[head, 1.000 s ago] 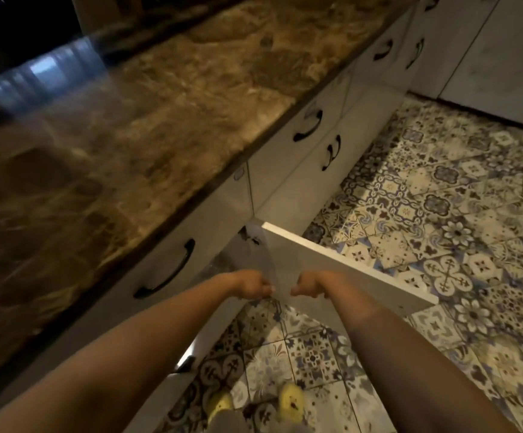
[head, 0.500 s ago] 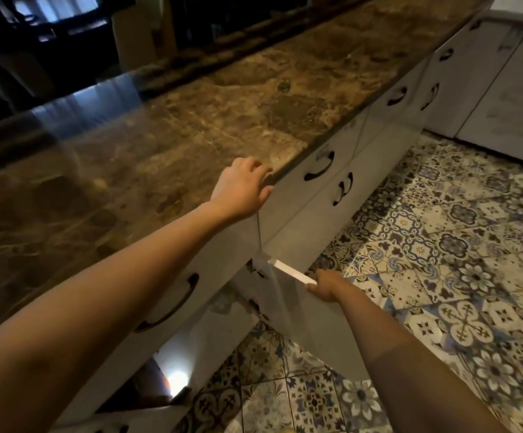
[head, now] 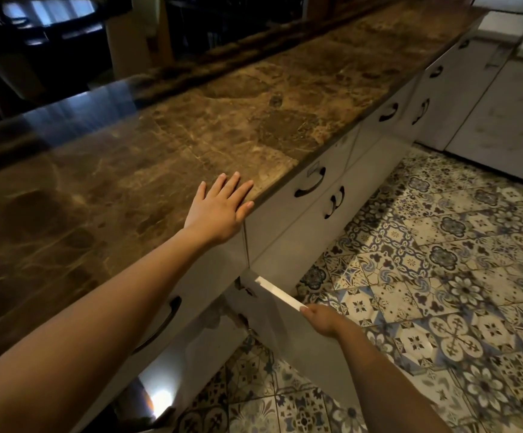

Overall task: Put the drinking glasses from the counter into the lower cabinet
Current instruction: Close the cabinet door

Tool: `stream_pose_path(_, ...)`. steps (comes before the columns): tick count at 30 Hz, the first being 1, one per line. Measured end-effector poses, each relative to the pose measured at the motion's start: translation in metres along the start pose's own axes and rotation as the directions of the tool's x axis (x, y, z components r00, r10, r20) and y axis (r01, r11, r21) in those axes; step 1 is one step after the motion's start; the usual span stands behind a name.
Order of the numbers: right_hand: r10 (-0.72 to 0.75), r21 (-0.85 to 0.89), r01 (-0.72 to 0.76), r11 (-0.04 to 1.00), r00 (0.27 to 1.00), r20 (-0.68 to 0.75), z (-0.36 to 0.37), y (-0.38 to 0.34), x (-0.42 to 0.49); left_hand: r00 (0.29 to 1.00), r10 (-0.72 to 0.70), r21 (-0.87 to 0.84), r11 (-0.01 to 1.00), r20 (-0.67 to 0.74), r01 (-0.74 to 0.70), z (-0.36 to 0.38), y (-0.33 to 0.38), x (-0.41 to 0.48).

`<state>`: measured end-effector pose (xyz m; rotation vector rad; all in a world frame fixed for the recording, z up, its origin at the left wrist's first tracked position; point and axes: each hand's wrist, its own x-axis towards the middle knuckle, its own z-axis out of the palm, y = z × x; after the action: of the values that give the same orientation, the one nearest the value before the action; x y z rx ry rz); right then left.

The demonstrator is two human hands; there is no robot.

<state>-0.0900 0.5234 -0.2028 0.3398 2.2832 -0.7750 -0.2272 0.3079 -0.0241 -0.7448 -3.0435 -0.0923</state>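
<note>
Lower cabinet door (head: 301,335), flat glossy white panel, standing ajar under the front edge of the polished brown marble counter (head: 166,145). Right hand (head: 321,318) gripping its top outer corner, fingers curled over it. Left hand (head: 221,207) lying flat at the counter's front edge, fingers spread, arm outstretched. Showing no drinking glasses.

Lower cabinet (head: 222,320) interior hidden behind its half-open door (head: 301,335)

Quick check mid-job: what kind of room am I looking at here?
Most likely a home kitchen: a long brown marble counter, white base cabinets with dark curved handles, and a patterned tile floor. The right hand holds an open lower cabinet door.
</note>
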Motion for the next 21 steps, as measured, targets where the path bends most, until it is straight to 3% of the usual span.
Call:
stream_pose_path(8,0.046,0.135,-0.036,0.99,0.996,-0.073,0.037,-0.012,-0.02,1.0,0.006,-0.007,1.0,0.011,-0.006,0.002,-0.002,0.001)
stream_pose_path(14,0.119,0.214,-0.089,0.973,0.984,-0.134,0.073,-0.03,-0.031,0.994,0.025,-0.022,1.0,0.104,-0.023,-0.006,-0.003,0.0)
stream_pose_path(21,0.123,0.326,-0.07,0.943,0.982,-0.146,0.11,-0.054,-0.041,0.976,0.171,-0.053,0.985,0.138,-0.165,-0.015,-0.044,-0.052)
